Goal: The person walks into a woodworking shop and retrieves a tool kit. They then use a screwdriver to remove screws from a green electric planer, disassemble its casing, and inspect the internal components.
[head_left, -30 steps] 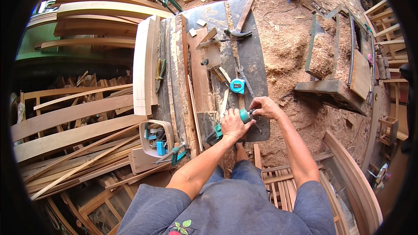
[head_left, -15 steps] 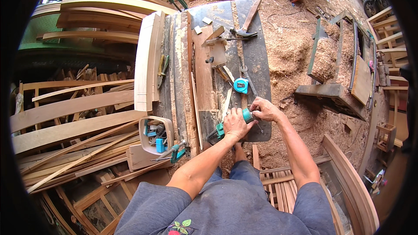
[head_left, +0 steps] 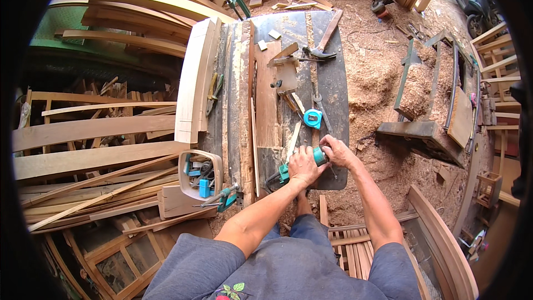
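At the near end of a dark workbench (head_left: 333,83), both my hands close around a teal power tool (head_left: 318,157). My left hand (head_left: 302,168) grips its body from the left, and my right hand (head_left: 335,151) holds its right end. A teal part of the tool (head_left: 283,173) sticks out left of my left hand. A thin wooden slat (head_left: 292,139) lies just beyond my hands. A teal tape measure (head_left: 312,118) sits a little farther up the bench.
A hammer (head_left: 322,44), wooden blocks and a long plank (head_left: 266,100) lie on the bench. A curved pale board (head_left: 194,78) leans at its left. A wooden box of small tools (head_left: 200,175) sits near left. Sawdust (head_left: 377,72) covers the ground; timber stacks surround.
Both hands stay on the teal tool at the bench's near end, shifting only slightly. The view has tilted a little.
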The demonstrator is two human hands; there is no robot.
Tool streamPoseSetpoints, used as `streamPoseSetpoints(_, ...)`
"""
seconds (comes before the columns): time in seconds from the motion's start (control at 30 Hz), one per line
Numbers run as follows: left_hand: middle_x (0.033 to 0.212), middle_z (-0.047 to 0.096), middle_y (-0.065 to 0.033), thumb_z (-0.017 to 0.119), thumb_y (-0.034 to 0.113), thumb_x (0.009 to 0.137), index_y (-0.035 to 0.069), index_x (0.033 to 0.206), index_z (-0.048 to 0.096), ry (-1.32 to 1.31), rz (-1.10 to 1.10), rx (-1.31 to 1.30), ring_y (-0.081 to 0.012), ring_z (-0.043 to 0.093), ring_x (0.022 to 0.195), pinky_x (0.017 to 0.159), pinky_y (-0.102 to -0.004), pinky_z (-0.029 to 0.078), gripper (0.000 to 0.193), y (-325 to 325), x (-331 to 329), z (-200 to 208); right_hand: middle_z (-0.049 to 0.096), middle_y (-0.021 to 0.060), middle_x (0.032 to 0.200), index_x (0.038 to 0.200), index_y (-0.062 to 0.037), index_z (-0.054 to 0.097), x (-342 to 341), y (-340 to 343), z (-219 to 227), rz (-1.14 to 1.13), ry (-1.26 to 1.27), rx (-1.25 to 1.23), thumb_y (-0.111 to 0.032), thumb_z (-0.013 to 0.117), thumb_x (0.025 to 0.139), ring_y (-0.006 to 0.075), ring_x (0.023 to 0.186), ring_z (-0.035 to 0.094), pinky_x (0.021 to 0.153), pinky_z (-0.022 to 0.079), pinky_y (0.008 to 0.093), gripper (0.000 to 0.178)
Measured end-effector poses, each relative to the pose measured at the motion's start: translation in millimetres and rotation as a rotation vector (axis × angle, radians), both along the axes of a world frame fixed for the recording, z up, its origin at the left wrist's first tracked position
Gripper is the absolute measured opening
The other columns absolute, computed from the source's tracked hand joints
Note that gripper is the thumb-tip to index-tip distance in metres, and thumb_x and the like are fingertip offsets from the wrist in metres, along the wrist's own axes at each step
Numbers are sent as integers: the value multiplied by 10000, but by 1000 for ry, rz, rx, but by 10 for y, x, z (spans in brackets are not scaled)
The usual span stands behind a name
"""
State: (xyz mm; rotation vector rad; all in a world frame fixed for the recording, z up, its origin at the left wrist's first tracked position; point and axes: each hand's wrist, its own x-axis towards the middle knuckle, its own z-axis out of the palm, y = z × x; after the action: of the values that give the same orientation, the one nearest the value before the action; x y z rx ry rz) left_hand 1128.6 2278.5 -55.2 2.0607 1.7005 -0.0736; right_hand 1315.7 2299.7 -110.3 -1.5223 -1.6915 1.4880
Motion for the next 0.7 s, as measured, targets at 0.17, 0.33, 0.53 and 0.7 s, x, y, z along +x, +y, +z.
streamPoseSetpoints(0.17, 1106, 658, -159, 845, 693, 745, 31, 1129, 650, -3, -10, 13, -337, 695, 1045, 865, -466, 573, 790, 1, -9, -3, 690, 124, 979, 1221, 1, 607, -13, 11, -44, -87, 189, -122, -46, 581, 933, 208, 942, 669, 884, 563, 380, 294)
streamPoseSetpoints(0.33, 1111, 658, -156, 851, 685, 741, 34, 1129, 652, -21, -7, 36, -340, 689, 1064, 880, -471, 570, 783, -2, -10, -16, 727, 246, 1034, 1203, 3, 628, 2, -21, 54, -8, -39, 62, -132, 655, 938, 404, 1031, 717, 896, 565, 463, 298)
streamPoseSetpoints(0.53, 1118, 657, -152, 853, 672, 744, 40, 1132, 654, -24, -1, 33, -340, 687, 1069, 890, -472, 567, 768, -3, -14, -10, 728, 272, 1069, 1153, 4, 653, -9, -42, 132, -48, 2, 65, -158, 673, 966, 453, 1039, 705, 884, 566, 480, 248)
streamPoseSetpoints(0.7, 1143, 653, -151, 851, 669, 747, 43, 1145, 654, -18, 7, -8, -334, 674, 1100, 911, -471, 554, 767, 5, -8, -8, 734, 166, 1002, 1138, 15, 656, -66, -49, 67, -114, -72, -18, -109, 655, 899, 307, 959, 722, 873, 572, 423, 268)
